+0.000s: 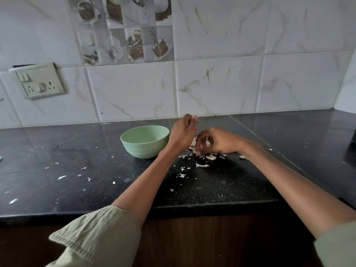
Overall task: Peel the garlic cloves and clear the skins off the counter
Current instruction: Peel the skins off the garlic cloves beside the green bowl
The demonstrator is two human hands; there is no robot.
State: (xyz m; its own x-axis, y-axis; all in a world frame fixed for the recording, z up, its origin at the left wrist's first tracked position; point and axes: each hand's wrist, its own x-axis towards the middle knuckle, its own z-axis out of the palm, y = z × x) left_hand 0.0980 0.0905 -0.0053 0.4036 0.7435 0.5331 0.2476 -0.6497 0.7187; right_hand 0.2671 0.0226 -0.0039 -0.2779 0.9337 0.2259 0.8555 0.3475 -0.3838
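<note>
White papery garlic skins (62, 177) speckle the black stone table (77, 151). Mid-table, a pale green plastic bowl (144, 144) shows nothing inside. Beside it, left hand (182, 132) fingers curled, contents unclear; right hand (217, 142) pinching skins (210, 157) near the rear edge.

White garlic skins (204, 158) lie scattered across the black counter (77, 170).

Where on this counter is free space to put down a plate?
Right of the hands, the black counter toward the corner is nearly bare. Left of the green bowl only scattered skins. Crowded: the skin pile under the right hand.
</note>
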